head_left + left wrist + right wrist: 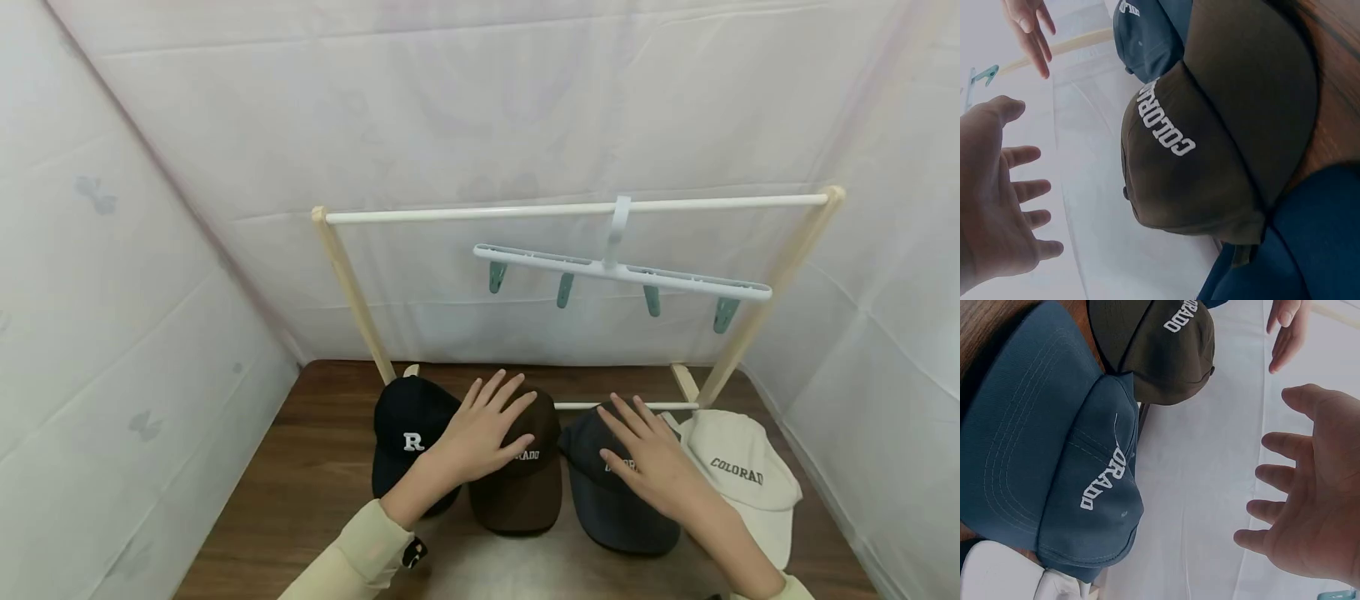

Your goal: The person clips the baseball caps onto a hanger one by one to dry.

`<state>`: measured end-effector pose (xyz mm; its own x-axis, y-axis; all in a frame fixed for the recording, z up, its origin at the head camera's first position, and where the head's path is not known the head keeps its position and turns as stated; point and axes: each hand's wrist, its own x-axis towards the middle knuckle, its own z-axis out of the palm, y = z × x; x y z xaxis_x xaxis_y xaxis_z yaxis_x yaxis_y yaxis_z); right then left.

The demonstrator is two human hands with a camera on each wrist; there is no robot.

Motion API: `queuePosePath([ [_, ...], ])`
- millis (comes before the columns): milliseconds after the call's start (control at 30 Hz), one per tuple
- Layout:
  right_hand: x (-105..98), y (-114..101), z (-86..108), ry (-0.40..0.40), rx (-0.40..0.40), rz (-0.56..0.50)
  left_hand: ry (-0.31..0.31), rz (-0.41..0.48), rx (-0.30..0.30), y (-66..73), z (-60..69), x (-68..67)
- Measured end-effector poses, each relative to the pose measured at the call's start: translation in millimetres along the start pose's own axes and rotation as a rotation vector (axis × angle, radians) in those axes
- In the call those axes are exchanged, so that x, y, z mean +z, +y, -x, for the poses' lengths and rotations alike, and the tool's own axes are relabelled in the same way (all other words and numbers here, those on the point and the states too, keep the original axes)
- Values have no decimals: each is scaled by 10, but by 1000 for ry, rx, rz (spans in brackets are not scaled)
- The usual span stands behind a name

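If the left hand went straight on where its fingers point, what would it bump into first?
Probably the white sheet behind the rack, since the left hand points past the brown cap. Depth is unclear, though, so a hanging green clip might come first.

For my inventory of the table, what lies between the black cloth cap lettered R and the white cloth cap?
In the head view, a dark brown cloth cap, then a dark grey-blue cloth cap, lie between them.

Free air separates the hands point(487, 429) point(654, 462) from the caps point(517, 507), while the hanger point(611, 270) crosses the space ahead
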<state>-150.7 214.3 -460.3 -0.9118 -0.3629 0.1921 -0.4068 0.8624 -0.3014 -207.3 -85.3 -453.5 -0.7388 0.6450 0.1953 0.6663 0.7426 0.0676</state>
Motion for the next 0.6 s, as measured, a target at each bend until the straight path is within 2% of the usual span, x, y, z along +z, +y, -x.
queuePosePath([
  [600,-61,74,82,-2,50,1,11,10,38,190,-134,75],
])
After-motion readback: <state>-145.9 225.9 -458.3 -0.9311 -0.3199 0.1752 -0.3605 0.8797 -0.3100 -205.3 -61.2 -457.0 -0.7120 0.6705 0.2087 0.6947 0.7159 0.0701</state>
